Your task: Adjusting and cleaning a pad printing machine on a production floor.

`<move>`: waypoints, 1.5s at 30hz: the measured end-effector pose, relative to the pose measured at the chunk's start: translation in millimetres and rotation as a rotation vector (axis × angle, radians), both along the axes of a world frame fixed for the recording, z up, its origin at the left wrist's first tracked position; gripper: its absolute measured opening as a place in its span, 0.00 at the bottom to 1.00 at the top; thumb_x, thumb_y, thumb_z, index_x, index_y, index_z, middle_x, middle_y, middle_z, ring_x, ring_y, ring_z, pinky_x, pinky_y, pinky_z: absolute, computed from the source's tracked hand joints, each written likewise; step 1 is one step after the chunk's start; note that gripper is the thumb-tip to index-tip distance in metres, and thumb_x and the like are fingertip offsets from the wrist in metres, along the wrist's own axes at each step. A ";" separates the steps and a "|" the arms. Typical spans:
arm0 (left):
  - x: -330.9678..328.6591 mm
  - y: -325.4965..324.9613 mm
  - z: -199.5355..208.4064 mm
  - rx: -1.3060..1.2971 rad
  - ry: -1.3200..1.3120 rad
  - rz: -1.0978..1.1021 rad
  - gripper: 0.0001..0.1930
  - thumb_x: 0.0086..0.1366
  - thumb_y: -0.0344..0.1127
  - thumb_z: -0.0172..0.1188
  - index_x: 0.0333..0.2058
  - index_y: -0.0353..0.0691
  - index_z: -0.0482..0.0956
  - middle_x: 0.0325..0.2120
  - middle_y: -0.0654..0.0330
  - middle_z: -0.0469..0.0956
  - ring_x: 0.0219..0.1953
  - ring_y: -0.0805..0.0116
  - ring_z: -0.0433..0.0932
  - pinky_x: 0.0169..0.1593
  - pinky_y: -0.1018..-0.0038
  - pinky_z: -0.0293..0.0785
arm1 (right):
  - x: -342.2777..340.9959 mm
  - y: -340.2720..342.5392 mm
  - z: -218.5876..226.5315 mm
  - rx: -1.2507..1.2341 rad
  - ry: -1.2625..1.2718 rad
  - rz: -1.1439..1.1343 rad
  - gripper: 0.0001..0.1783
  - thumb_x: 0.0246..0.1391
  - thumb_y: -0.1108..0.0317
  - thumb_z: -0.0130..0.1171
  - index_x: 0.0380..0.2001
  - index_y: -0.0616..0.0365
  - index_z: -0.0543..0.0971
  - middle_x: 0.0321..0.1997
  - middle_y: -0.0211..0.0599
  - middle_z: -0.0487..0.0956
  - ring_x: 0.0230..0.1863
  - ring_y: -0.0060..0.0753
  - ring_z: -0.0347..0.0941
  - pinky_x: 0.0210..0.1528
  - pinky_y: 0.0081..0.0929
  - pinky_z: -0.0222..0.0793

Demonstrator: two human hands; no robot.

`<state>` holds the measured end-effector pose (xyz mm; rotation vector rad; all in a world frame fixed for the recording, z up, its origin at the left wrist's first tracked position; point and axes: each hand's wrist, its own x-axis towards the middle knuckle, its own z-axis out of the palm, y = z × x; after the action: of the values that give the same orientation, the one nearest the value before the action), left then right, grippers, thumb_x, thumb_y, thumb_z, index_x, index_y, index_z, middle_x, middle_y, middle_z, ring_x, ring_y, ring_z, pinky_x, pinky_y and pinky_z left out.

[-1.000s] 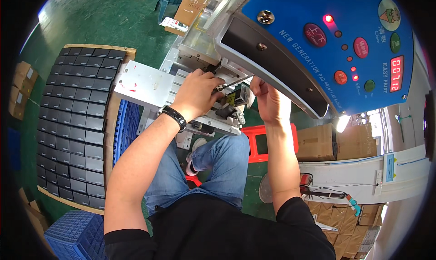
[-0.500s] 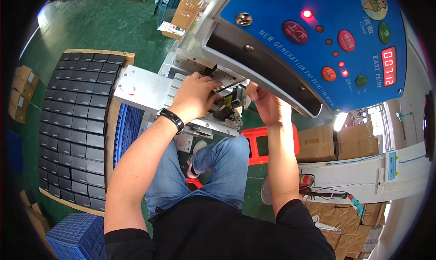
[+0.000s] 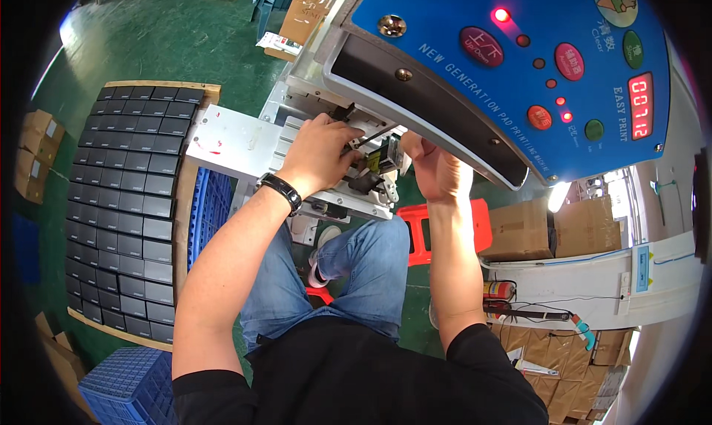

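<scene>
Under the hood of the blue-fronted pad printing machine (image 3: 460, 76), my left hand (image 3: 320, 152) rests on the metal fixture, fingers bent and closing near the lower end of a thin dark rod (image 3: 380, 136). What those fingers pinch, if anything, is too small to make out. My right hand (image 3: 439, 169) is raised on the fixture's other side with its fingers curled in. The hood hides part of it, and what it holds is out of sight. Between the hands sits a black-and-yellowish block (image 3: 386, 156) on the fixture (image 3: 337, 202).
On my left, rows of small black boxes (image 3: 126, 202) cover a wood-edged board beside a white plate (image 3: 230, 139). Blue crates (image 3: 130, 384) stand below. A red plastic stool (image 3: 475, 225) is beyond my right knee, with cartons (image 3: 512, 228) further right.
My right hand has shifted slightly and its fingers show a little more curled beside the hood. My left hand stays on the fixture. The whole view has tilted slightly.
</scene>
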<state>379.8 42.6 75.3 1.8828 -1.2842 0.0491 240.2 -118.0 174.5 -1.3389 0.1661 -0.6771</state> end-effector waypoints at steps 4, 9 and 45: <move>-0.2 -0.9 -1.1 0.057 0.044 0.012 0.20 0.68 0.41 0.73 0.57 0.47 0.90 0.50 0.59 0.89 0.57 0.52 0.79 0.63 0.57 0.73 | 2.3 1.9 5.0 0.141 -0.124 -0.004 0.28 0.52 0.39 0.83 0.41 0.51 0.87 0.33 0.26 0.83 0.28 0.26 0.67 0.36 0.30 0.63; 1.2 -1.2 -0.8 -0.028 0.003 0.001 0.19 0.67 0.41 0.74 0.56 0.46 0.90 0.49 0.59 0.88 0.56 0.52 0.79 0.62 0.57 0.73 | 2.3 3.7 3.0 0.278 -0.188 -0.064 0.19 0.58 0.50 0.82 0.37 0.50 0.86 0.29 0.25 0.80 0.30 0.26 0.67 0.44 0.31 0.69; -3.8 3.5 8.1 -0.077 0.044 0.056 0.26 0.63 0.37 0.78 0.58 0.40 0.82 0.47 0.49 0.87 0.53 0.42 0.80 0.60 0.52 0.76 | 7.3 33.4 21.3 -0.927 -0.027 -0.748 0.06 0.59 0.71 0.71 0.35 0.63 0.89 0.32 0.33 0.90 0.32 0.26 0.84 0.42 0.29 0.80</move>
<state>376.0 46.1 83.5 1.8445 -1.1835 0.0846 247.5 -84.6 195.9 -2.1749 0.3656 -1.5175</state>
